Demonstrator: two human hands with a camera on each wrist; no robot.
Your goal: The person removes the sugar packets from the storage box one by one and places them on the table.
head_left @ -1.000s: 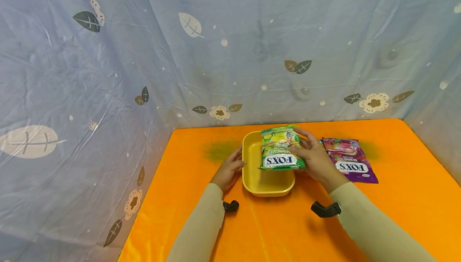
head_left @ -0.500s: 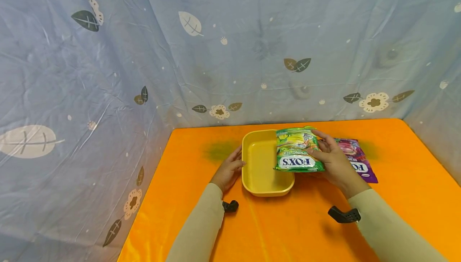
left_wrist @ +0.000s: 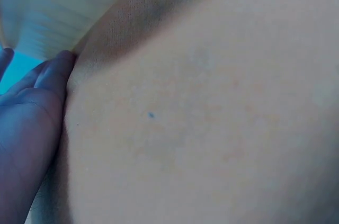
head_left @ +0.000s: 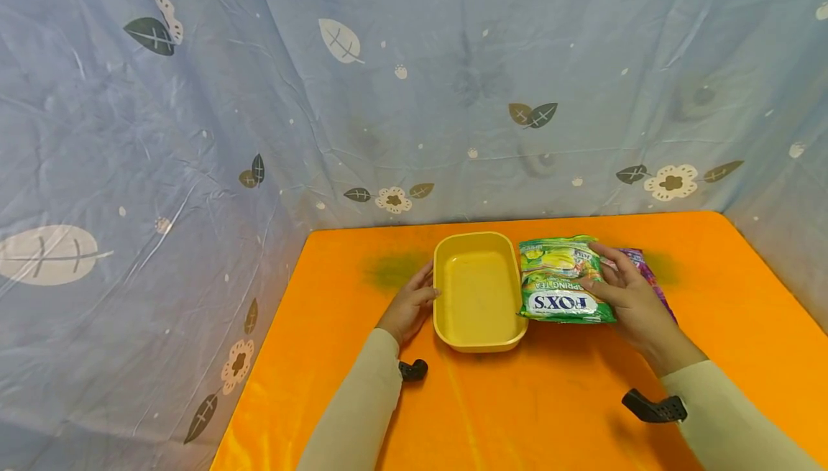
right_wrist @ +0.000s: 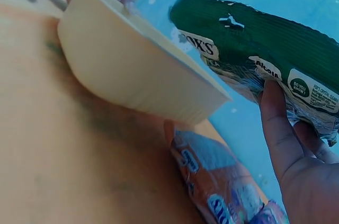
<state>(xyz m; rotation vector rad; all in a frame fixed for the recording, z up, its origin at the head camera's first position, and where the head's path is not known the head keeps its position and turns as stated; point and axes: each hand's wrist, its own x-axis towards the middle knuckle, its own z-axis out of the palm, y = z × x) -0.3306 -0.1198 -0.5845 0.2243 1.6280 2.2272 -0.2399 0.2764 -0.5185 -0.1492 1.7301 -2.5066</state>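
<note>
A yellow plastic tub [head_left: 479, 346] sits on the orange table. At its left side, my left hand [head_left: 409, 307] holds the rim, thumb over the edge and fingers along the outer wall. My right hand [head_left: 637, 309] grips a green FOX'S Spring Tea candy bag [head_left: 559, 280] by its right side, above the table just right of the tub. From below, the right wrist view shows the candy bag's dark green back [right_wrist: 254, 38] raised above the tub. The left wrist view is mostly filled by skin, with part of the left hand [left_wrist: 32, 123] at its left edge.
A purple candy bag [head_left: 647, 270] lies behind the right hand, mostly covered. Another candy bag [right_wrist: 212, 176] lies on the table beside the tub in the right wrist view. Patterned blue curtains [head_left: 453, 97] enclose the table at the back and sides.
My right hand has carried the green candy bag rightward, from above the tub to beside it. More of the tub's inside shows; the purple bag is more covered. The left hand stays put.
</note>
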